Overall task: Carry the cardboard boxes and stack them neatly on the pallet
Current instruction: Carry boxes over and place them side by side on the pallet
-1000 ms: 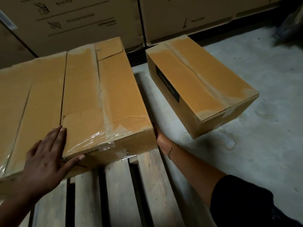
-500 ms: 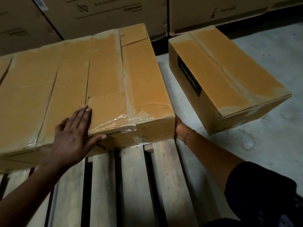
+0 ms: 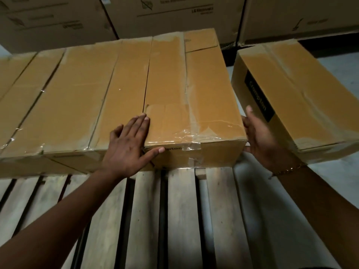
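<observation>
Your left hand (image 3: 128, 144) covers the start of the word printed on the taped box's (image 3: 194, 90) near face. Your right hand (image 3: 260, 136) hides any contact with that box's right side. The right box (image 3: 303, 98) is cut off at the right edge. The far cartons' (image 3: 174, 14) print is too blurred to read.

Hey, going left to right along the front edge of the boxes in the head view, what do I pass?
neighbouring box → left hand → taped end box → right hand → black-labelled box
</observation>
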{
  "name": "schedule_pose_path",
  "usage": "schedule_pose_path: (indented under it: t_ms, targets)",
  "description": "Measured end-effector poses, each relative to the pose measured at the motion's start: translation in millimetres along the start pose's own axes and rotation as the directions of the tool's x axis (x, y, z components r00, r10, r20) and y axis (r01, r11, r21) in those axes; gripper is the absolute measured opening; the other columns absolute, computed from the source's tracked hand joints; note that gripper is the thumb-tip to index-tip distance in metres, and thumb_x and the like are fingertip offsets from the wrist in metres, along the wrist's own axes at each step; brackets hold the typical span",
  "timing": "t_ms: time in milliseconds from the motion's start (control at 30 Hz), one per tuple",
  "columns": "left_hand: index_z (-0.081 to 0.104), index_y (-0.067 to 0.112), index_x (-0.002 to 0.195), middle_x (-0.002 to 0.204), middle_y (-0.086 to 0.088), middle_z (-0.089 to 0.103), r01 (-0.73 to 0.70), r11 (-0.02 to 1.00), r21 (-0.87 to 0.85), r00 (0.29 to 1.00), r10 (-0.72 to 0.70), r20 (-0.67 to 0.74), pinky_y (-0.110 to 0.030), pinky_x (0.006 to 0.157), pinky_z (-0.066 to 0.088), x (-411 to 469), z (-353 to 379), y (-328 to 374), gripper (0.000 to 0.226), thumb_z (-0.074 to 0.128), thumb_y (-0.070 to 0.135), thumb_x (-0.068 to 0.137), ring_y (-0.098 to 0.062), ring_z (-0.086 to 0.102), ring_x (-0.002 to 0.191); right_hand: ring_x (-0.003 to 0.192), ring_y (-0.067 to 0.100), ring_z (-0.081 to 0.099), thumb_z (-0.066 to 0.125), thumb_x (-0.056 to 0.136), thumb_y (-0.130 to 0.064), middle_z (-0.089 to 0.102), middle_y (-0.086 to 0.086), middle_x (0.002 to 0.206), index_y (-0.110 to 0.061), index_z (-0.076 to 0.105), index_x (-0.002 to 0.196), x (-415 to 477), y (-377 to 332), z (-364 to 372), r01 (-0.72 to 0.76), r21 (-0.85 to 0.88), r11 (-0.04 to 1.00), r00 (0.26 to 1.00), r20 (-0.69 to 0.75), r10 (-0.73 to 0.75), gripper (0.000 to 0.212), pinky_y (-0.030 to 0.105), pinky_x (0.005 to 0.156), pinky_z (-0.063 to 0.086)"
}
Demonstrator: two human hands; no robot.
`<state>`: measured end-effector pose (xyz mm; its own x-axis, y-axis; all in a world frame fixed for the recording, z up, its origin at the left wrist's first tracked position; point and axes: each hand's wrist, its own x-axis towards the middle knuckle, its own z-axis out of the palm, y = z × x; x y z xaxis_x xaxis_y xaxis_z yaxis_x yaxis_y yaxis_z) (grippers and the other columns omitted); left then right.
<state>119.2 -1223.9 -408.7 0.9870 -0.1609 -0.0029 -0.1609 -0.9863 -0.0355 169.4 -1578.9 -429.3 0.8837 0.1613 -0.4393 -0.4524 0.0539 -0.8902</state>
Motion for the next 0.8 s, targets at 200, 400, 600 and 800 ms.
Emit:
schedule_pose_path:
  t_ms: [200, 400, 600, 800]
  targets:
    - [0.017, 0.017, 0.164, 0.171, -0.001, 0.016, -0.009, 1.000, -0.013, 1.000, 0.009, -0.021, -0.050, 0.119, 0.022, 1, -2, 2, 0.102, 0.004, 0.085, 0.090, -0.017, 0.014, 0.157, 0.141, 0.021, 0.044, 0.056, 0.086, -0.068, 0.042, -0.007, 0.157, -0.039, 0.028, 0.157, -5, -7, 14, 0.081, -0.370, 0.925, 0.987, -0.100, -0.127, 0.082, 0.054, 0.115, 0.038]
    - [0.016, 0.015, 0.164, 0.172, -0.003, 0.014, -0.016, 1.000, -0.024, 1.000, 0.015, -0.017, -0.052, 0.120, 0.022, 0, 2, 0, 0.098, 0.007, 0.083, 0.094, -0.019, 0.013, 0.158, 0.145, 0.030, 0.038, 0.044, 0.100, -0.061, 0.032, 0.005, 0.164, -0.033, 0.011, 0.161, -7, 6, 25, 0.101, -0.634, 0.767, 0.957, -0.150, -0.250, 0.074, 0.046, 0.115, 0.033]
    - [0.003, 0.015, 0.165, 0.173, -0.004, 0.001, 0.006, 0.997, -0.072, 0.977, 0.010, 0.212, -0.052, 0.124, 0.015, 4, -22, -5, 0.107, -0.002, 0.086, 0.085, -0.021, 0.003, 0.159, 0.142, 0.027, 0.043, 0.054, 0.100, -0.050, 0.038, 0.005, 0.159, -0.032, 0.006, 0.162, -26, -39, 19, -0.107, -0.624, 0.774, 0.990, -0.136, 0.028, 0.081, 0.045, 0.112, 0.041]
    - [0.028, 0.012, 0.160, 0.164, -0.009, 0.033, 0.133, 0.928, -0.348, 0.978, -0.066, 0.198, -0.049, 0.118, 0.027, 2, -105, 64, 0.104, 0.011, 0.081, 0.085, -0.026, 0.030, 0.151, 0.143, 0.024, 0.042, 0.049, 0.096, -0.064, 0.038, -0.004, 0.160, -0.035, 0.011, 0.161, -103, -121, -26, -0.300, -0.613, 0.731, 0.954, -0.215, 0.211, 0.081, 0.035, 0.108, 0.037]
